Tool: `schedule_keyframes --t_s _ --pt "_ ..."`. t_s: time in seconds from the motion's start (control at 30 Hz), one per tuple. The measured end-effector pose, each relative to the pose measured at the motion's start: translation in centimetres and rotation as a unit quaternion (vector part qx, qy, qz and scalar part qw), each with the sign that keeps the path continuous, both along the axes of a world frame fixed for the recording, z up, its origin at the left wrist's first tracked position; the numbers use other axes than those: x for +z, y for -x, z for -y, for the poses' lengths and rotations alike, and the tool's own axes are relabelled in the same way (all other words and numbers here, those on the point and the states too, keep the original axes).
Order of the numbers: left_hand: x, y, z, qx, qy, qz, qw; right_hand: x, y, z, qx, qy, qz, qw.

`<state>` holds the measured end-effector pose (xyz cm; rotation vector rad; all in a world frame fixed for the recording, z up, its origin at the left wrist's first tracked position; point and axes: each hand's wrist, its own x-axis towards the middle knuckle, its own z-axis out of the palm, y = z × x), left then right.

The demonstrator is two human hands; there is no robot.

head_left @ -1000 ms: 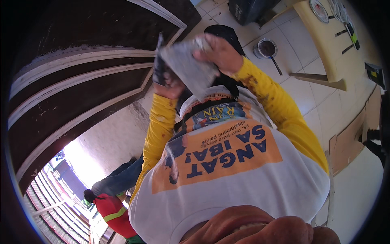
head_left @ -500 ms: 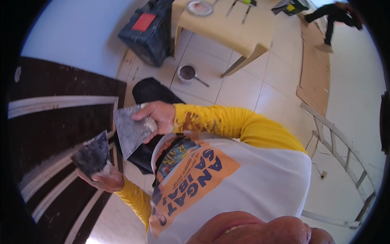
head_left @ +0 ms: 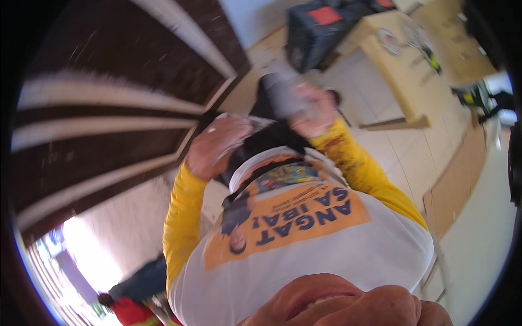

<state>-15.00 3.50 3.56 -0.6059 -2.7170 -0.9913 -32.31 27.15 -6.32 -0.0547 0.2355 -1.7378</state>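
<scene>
My left hand (head_left: 215, 144) is closed around a flat scraper (head_left: 261, 124), mostly hidden behind my fingers and smeared by motion. My right hand (head_left: 312, 111), a little higher and to the right, grips a wide grey putty blade (head_left: 288, 92), also blurred. Both tools are held in front of my waist, apart from each other, over dark clothing. A dark wooden door (head_left: 109, 146) with pale trim stands to my left, near my left hand.
Beyond my hands are a dark plastic bin (head_left: 312, 41) and a beige table (head_left: 380, 30) carrying tools. Cardboard (head_left: 451, 179) lies at right, near a person in dark trousers (head_left: 495, 106). Another person in red (head_left: 136, 309) is at lower left, by a bright opening.
My view has swung back toward the door side since half a second ago. My left hand has turned back-up, hiding much of its blade; my right hand has tilted its blade upward.
</scene>
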Motion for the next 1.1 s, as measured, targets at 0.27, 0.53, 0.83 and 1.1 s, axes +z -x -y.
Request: schedule_keyframes --t_s 0.27,0.53,0.83,1.1 --pt "-1.6 0.4 1.6 0.161 -0.779 -0.019 0.606 5.9 -3.0 4.3 -0.479 -0.105 -0.516 0.702" --pt "-3.4 -0.1 4.2 0.372 -0.176 -0.337 0.847 6.1 -4.6 4.4 -0.149 -0.134 -0.78 0.592" --pt "-1.1 -3.2 2.7 0.237 0.106 -0.264 0.929 9.1 -4.4 7.9 -0.007 -0.064 -0.163 0.985" --pt "-7.4 -13.9 9.0 0.51 -0.031 0.074 0.857 -5.5 2.7 16.4 -0.109 -0.18 -0.857 0.47"
